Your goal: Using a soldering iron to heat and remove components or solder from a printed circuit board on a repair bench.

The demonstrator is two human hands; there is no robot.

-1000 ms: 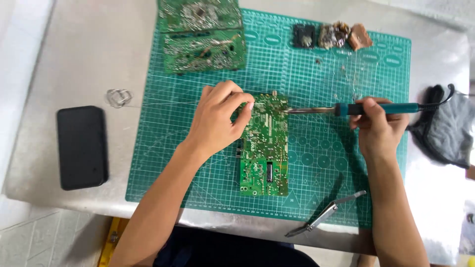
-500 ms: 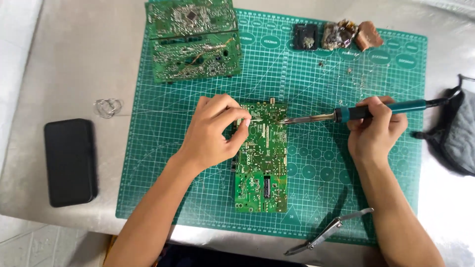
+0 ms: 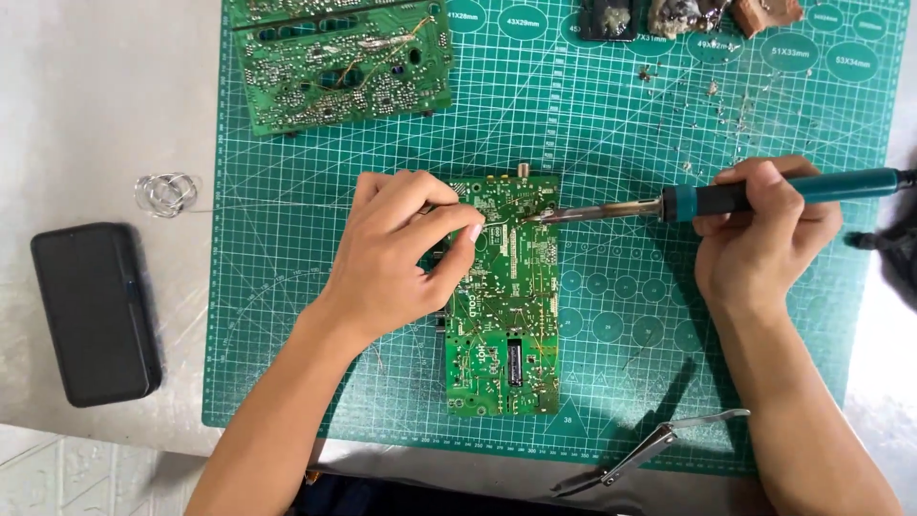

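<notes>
- The green circuit board [image 3: 506, 306] lies flat near the middle of the green cutting mat [image 3: 287, 315], its long side running away from the person; it is the landmark for everything below
- The left hand [image 3: 396, 258] rests on the board's left edge, fingers [image 3: 449, 225] curled and pinched together near the board's upper part; a thin strand of wire seems to run through them, but the hold is too fine to tell for sure
- The right hand [image 3: 759, 239] sits well to the right of the board, fingers wrapped tight around the teal handle of a soldering iron [image 3: 726, 199]
- The iron's metal tip reaches leftward and meets the board's upper right area, close to the left fingertips
- A larger green circuit board [image 3: 339, 62] lies beyond the board, up and to the left, on the mat
- A small coil of solder wire [image 3: 167, 191] sits left of the board, just off the mat on the desk [image 3: 105, 105]
- A black phone [image 3: 94, 311] lies further left on the desk
- Metal tweezers [image 3: 650, 449] lie below and right of the board, at the mat's near edge
- Dark and brownish lumps [image 3: 688, 14] sit far beyond the board, at the mat's top
</notes>
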